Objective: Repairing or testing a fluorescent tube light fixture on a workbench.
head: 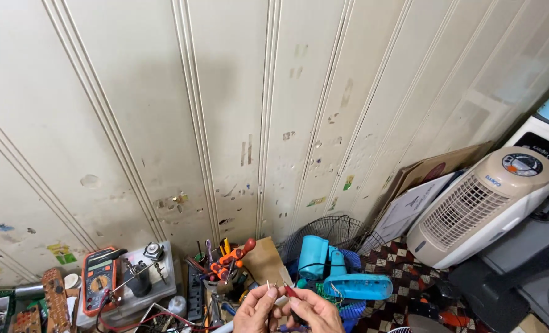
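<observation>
Here, at the far left of the surface, a bare circuit board lay beside an orange multimeter, which rested against a grey box. Next came a holder of screwdrivers with orange and red handles.

At the bottom edge, the left hand was closed in a pinch, thumb and forefinger gripping a small component with thin wire leads standing upward. The right hand was likewise closed, gripping a red-tipped probe whose point sat just beside the component's leads. Both hands met near the frame's lower centre.

Further right lay a turquoise fan body against a wire fan guard, then a beige air cooler tilted on the patterned floor.
</observation>
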